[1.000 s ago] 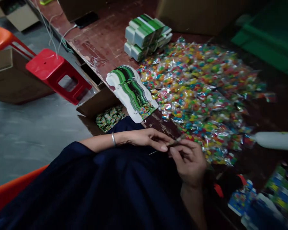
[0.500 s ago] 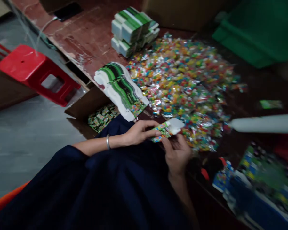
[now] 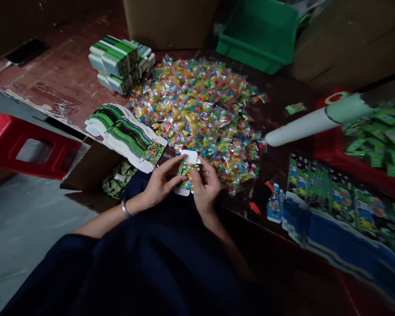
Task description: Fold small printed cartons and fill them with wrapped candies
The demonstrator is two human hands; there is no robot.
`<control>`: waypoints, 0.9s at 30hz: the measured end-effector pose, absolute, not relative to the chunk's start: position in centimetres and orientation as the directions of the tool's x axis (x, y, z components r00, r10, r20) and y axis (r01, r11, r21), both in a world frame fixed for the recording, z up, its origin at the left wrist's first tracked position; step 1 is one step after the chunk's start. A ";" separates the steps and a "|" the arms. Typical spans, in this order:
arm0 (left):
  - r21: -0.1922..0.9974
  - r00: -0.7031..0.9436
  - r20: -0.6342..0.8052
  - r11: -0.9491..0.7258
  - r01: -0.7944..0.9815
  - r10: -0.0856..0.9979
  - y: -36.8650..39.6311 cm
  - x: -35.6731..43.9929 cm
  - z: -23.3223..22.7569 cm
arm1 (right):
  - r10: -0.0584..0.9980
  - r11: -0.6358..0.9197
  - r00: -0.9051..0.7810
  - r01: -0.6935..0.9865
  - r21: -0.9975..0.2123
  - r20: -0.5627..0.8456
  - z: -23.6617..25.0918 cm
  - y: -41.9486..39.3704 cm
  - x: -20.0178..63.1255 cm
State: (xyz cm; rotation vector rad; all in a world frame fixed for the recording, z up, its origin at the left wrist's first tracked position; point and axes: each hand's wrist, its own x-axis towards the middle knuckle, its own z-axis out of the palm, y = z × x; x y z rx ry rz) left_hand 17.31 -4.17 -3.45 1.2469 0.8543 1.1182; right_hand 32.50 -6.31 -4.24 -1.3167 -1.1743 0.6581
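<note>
My left hand [image 3: 161, 181] and my right hand [image 3: 206, 184] both grip a small printed carton blank [image 3: 186, 172], white with green and coloured print, held just above my lap at the table's near edge. A silver bangle sits on my left wrist. Right beyond my hands spreads a big heap of small clear candy packets [image 3: 197, 112] with coloured sweets inside. A fanned stack of flat green carton blanks [image 3: 127, 136] lies on the table to the left of my hands.
Folded green-and-white boxes [image 3: 118, 63] are stacked at the back left. A green plastic bin [image 3: 260, 33] stands behind the heap. A white tube [image 3: 309, 123] lies at the right over blue and green printed sheets [image 3: 342, 206]. A cardboard box of small green packs [image 3: 118, 180] and a red stool [image 3: 26, 147] sit below left.
The flat carton blank, thin and edge-on between my fingers a second ago, has been turned and is now held face up by both hands. The view has swung to the right.
</note>
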 end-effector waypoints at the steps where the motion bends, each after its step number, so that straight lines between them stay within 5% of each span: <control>1: 0.983 0.316 0.060 0.000 -0.185 0.947 -4.1 17.2 -3.4 | 0.899 0.211 0.330 0.247 -0.946 0.287 -4.4 -6.4 32.6; 7: 0.969 0.551 -0.065 0.184 -0.165 0.832 -3.8 16.5 -2.4 | 0.884 0.279 0.278 0.329 -0.902 0.375 -4.4 -6.4 33.4; 16: 0.978 0.428 -0.042 0.125 -0.167 0.903 -3.9 16.6 -1.9 | 0.914 0.291 0.245 0.156 -0.944 0.322 -3.5 -6.2 33.3; 23: 0.995 0.472 -0.033 0.076 -0.072 0.881 -3.5 15.8 -2.0 | 0.998 -0.028 0.057 0.055 -0.998 -0.025 -1.9 -4.9 35.2; 27: 0.995 0.524 -0.021 0.068 -0.072 0.852 -3.5 15.7 -2.1 | 0.995 -0.096 0.022 0.060 -0.994 -0.095 -2.2 -4.2 36.1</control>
